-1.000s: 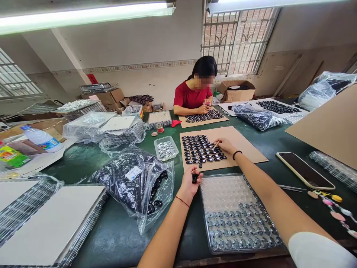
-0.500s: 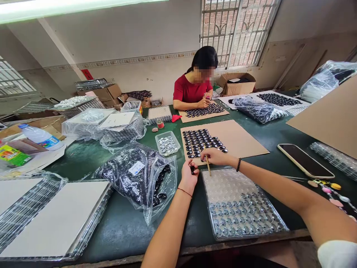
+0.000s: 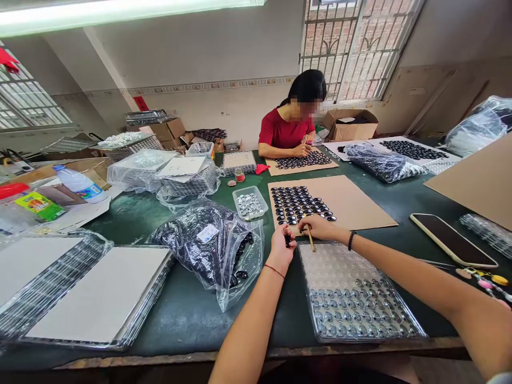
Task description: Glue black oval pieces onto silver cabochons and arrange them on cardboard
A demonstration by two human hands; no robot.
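Observation:
My left hand [image 3: 282, 247] is curled around small black oval pieces, partly hidden by its fingers. Close beside it, my right hand [image 3: 322, 229] grips a thin wooden stick [image 3: 310, 239] that slants down toward the clear tray. Its fingertips are at the front edge of a brown cardboard sheet [image 3: 360, 205]. Rows of glossy black oval pieces [image 3: 294, 202] with pale centres lie on the sheet's left part. In front of my right forearm is a clear moulded tray [image 3: 332, 266], its nearer rows filled with round pieces.
Left of my hands lies a plastic bag [image 3: 184, 240] of black pieces, with a tub [image 3: 250, 203] of small silvery parts behind it. Stacked trays [image 3: 108, 293] stand at left, a phone [image 3: 452, 240] at right. Across the table sits a co-worker [image 3: 286, 130] in red.
The view has swung slightly left, so everything appears farther right. Both hands stay close together at the cardboard's front edge, with the stick still in the right one.

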